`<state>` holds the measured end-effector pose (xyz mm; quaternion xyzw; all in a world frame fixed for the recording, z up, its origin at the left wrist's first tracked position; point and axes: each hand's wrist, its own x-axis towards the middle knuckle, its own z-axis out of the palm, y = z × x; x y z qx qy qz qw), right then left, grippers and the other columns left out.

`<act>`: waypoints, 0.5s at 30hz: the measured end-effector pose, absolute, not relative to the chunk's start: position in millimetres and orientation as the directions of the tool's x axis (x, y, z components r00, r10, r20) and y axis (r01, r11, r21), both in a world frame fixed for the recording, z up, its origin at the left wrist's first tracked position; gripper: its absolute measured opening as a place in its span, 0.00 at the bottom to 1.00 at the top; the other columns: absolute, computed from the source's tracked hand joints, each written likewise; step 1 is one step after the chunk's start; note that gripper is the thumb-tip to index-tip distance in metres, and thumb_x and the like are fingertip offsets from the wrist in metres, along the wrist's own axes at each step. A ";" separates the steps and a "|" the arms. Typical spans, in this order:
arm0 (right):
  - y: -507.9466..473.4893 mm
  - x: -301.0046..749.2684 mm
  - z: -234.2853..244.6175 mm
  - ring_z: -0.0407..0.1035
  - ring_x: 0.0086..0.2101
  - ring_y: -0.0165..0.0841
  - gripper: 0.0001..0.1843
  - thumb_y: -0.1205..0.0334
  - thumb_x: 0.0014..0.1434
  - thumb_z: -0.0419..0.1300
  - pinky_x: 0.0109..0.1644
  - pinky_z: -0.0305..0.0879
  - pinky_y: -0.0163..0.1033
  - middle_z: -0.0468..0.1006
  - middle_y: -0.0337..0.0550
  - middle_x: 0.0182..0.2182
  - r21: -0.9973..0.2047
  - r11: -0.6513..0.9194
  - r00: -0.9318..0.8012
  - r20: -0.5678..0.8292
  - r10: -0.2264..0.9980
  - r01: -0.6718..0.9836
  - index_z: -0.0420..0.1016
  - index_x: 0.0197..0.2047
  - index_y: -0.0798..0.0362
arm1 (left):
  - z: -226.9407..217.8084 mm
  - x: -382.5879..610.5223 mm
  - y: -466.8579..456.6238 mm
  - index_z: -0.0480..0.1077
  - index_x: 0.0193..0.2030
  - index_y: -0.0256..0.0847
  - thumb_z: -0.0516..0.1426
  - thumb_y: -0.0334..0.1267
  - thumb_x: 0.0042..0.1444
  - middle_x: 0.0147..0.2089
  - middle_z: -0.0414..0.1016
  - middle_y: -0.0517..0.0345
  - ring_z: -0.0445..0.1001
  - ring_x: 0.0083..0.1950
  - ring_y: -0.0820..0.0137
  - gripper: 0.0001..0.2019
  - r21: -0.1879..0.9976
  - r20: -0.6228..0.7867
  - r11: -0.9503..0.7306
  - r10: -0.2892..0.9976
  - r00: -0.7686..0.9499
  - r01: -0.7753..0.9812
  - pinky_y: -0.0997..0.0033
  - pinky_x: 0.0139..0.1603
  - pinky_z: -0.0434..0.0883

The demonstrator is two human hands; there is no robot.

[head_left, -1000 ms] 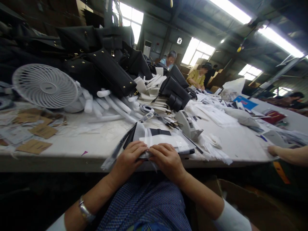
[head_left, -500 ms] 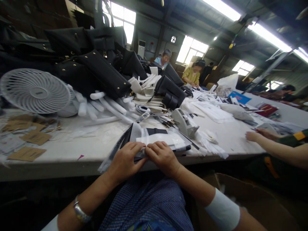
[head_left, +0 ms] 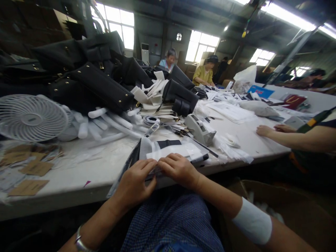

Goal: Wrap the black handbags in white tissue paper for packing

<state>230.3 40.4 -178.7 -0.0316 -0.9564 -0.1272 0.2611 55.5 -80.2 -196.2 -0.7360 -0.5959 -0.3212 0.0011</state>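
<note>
A flat black bag [head_left: 168, 142], partly covered by white wrapping [head_left: 173, 152], lies at the table's front edge right before me. Clear plastic [head_left: 122, 178] spreads from its left side. At the near edge of the bundle, my left hand [head_left: 138, 180] has its fingers closed on the wrapping, thumb below. My right hand [head_left: 181, 170] sits beside it, fingertips bent over the same edge and almost meeting the left ones. Exactly which fold each hand pinches is hidden under the fingers. A grey tape dispenser [head_left: 201, 129] stands just behind the bundle, to the right.
Black handbags [head_left: 102, 85] are heaped at the back left, behind white foam tubes [head_left: 115, 120]. A white fan [head_left: 33, 118] and brown cardboard tags [head_left: 35, 168] are at left. At right, a co-worker's hand [head_left: 265, 131] rests on the table; an open carton [head_left: 262, 189] is below.
My view has turned slightly, shifting the surroundings left. Both hands stay at the bundle's near edge; the left thumb has drawn in a little. The co-worker's arm reaches farther over the table.
</note>
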 end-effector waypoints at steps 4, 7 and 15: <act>42.8 231.3 -179.7 0.68 0.35 0.36 0.09 0.62 0.70 0.52 0.38 0.64 0.41 0.80 0.44 0.42 0.183 0.977 -0.846 0.533 -0.002 0.113 0.72 0.45 0.54 | -195.0 47.5 -81.5 0.64 0.60 0.46 0.54 0.30 0.62 0.59 0.73 0.55 0.71 0.59 0.63 0.19 0.357 0.450 -0.351 0.877 0.170 0.865 0.62 0.60 0.71; 44.1 231.9 -180.6 0.68 0.35 0.36 0.08 0.63 0.70 0.52 0.37 0.65 0.41 0.80 0.43 0.42 0.192 0.975 -0.845 0.535 -0.008 0.113 0.73 0.43 0.54 | -194.6 42.0 -80.8 0.67 0.54 0.44 0.52 0.30 0.64 0.58 0.73 0.54 0.72 0.58 0.64 0.13 0.317 0.439 -0.377 0.872 0.218 0.870 0.64 0.59 0.72; 46.6 231.1 -177.0 0.69 0.34 0.34 0.07 0.64 0.69 0.54 0.36 0.66 0.39 0.80 0.40 0.39 0.187 0.978 -0.831 0.555 -0.027 0.093 0.73 0.43 0.55 | -197.8 36.1 -78.9 0.64 0.59 0.43 0.52 0.29 0.65 0.57 0.75 0.51 0.76 0.56 0.66 0.17 0.220 0.499 -0.424 0.823 0.272 0.879 0.69 0.57 0.74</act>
